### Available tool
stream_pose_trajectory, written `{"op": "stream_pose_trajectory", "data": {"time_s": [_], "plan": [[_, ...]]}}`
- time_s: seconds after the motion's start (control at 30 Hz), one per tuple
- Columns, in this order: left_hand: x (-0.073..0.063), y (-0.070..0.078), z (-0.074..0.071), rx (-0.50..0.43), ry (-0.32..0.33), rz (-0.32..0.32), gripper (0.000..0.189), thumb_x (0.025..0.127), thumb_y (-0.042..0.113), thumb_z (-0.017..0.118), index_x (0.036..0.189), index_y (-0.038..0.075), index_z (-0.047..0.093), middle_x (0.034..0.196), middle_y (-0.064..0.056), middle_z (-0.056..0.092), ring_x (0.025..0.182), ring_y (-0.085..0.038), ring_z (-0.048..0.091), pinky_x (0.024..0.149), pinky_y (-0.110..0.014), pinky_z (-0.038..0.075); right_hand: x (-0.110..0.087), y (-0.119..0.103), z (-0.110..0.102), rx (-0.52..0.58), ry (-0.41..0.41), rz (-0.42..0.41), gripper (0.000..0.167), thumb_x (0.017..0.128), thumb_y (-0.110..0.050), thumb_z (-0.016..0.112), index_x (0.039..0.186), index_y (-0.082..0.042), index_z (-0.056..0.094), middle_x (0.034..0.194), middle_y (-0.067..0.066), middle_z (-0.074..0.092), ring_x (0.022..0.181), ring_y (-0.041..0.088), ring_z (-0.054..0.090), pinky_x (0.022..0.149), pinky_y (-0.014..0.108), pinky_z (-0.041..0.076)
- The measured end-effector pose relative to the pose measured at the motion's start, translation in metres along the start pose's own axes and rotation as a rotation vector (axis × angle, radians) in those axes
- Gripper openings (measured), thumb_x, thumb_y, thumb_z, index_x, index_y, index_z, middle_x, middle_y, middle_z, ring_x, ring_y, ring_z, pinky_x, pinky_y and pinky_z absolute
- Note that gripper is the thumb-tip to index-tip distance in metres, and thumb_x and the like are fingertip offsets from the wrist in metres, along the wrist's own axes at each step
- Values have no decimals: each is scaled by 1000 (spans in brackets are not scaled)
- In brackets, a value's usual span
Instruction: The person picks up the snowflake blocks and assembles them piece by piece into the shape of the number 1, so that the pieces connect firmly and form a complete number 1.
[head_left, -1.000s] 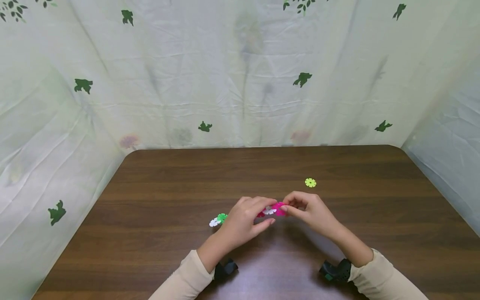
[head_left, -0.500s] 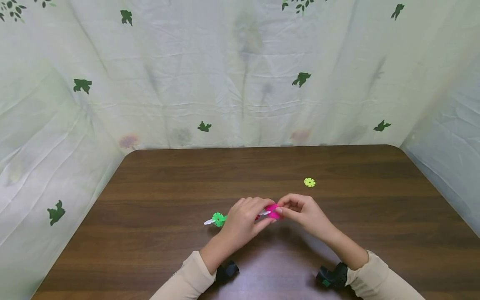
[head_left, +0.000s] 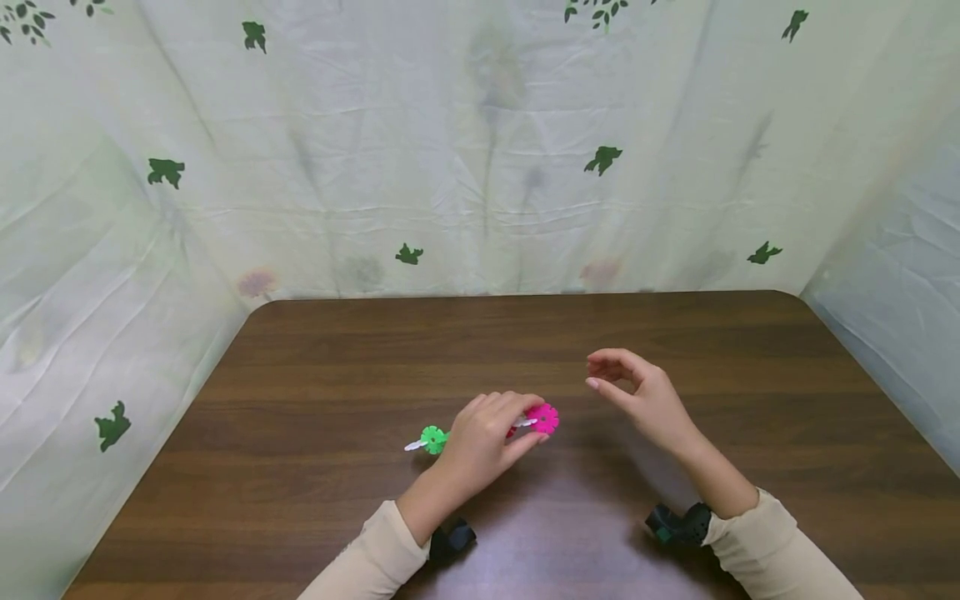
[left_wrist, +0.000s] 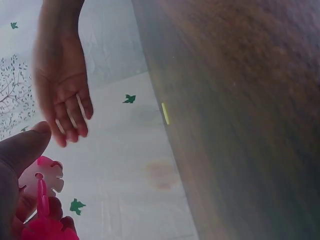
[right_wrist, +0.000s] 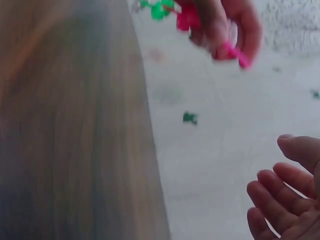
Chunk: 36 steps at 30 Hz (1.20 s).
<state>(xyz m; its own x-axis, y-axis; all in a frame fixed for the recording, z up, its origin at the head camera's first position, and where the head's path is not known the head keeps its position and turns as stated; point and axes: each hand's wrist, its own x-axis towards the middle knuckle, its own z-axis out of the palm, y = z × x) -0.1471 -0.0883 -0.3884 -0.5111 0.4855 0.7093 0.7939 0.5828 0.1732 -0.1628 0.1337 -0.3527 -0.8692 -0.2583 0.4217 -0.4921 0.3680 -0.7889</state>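
My left hand grips the middle of a chain of slotted flower-shaped plastic discs, held above the table. A bright pink disc forms the right end, joined to a white disc beside a red one. A green disc and a white disc, seen edge-on, stick out at the left; the hand hides the links between. My right hand is apart from the chain, fingers loosely curved, holding nothing. In the left wrist view a yellow disc lies on the table; the right hand hides it from the head camera.
The brown wooden table spreads beneath both hands. A pale cloth printed with green shapes hangs along its back and sides. A black wrist camera sits on the left wrist and another camera on the right.
My right hand has let go of the pink disc and moved right and away from me, over the yellow disc's place. The left hand stays nearly still with the chain, which has turned slightly.
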Motion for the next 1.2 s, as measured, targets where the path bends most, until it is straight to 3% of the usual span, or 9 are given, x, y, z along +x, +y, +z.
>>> {"op": "stream_pose_trajectory", "data": {"time_s": [0.2,0.4,0.6,0.97,1.2], "plan": [[-1,-1,0,-5,1,-3,32,72,25,75,98,11,62,83,6,60,66,-5,48,61,-17,37,6,43,-10,-53,24,73,31,81,-6,65,111,0,57,103,16,60,93,29,55,77,35,44],[-2,-2,1,0,9,8,32,72,25,75,98,11,62,83,7,60,65,-5,47,60,-17,36,6,80,-16,-99,7,147,41,83,-19,65,118,-2,53,112,16,57,99,31,54,77,41,45],[-2,-2,2,-2,7,17,33,72,24,75,99,10,62,85,6,61,67,-5,48,62,-17,37,5,105,-19,-122,-8,180,44,82,-15,66,120,2,51,116,19,55,105,35,51,83,48,42],[-2,-3,2,1,4,20,33,72,25,75,100,10,63,86,6,62,69,-5,49,62,-17,38,8,130,-24,-177,-97,272,49,85,-22,63,125,0,47,117,22,52,105,36,49,84,48,41],[-3,-3,2,8,2,18,34,72,25,75,100,10,63,86,6,62,71,-5,51,63,-17,38,12,135,-22,-218,-132,250,46,86,-17,62,126,1,47,118,20,49,104,33,47,84,48,39]]}}
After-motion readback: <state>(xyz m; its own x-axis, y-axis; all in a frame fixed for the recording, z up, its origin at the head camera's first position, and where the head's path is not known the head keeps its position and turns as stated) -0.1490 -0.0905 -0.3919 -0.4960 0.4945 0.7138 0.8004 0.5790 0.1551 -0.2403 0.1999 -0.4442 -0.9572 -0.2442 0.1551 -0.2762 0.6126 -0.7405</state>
